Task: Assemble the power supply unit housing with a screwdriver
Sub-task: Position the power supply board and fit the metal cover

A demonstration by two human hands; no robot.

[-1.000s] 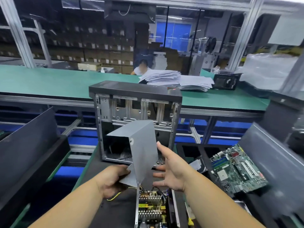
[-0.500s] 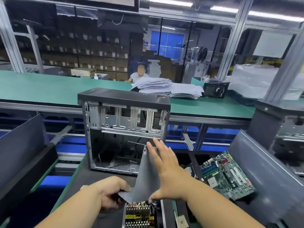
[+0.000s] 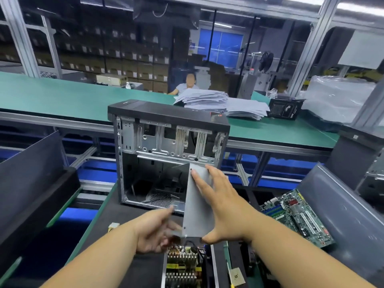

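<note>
So from my feed both hands are up on the grey metal cover (image 3: 198, 202), which is standing nearly on end right above the open power supply board (image 3: 182, 265) at the bottom edge of view. Right hand (image 3: 224, 206) is spread flat against the cover's outer face, fingers reaching up near its top corner and thumb hooked under the lower edge, so it's pressed on rather than curled shut. Left hand (image 3: 154, 231) is at the cover's lower left corner; it's a bit smeared, fingers look loosely open and touching the edge, but I honestly can't tell if it's pinching it. Just behind the cover sits an empty PC case (image 3: 168, 146) on the dark bench (image 3: 116, 217), side open toward me. A green motherboard (image 3: 295, 215) lies off to the right, leaning in a grey tray (image 3: 342, 204). Stack of papers (image 3: 220, 102) on the green table (image 3: 62, 96) further back. No screwdriver visible.
</note>
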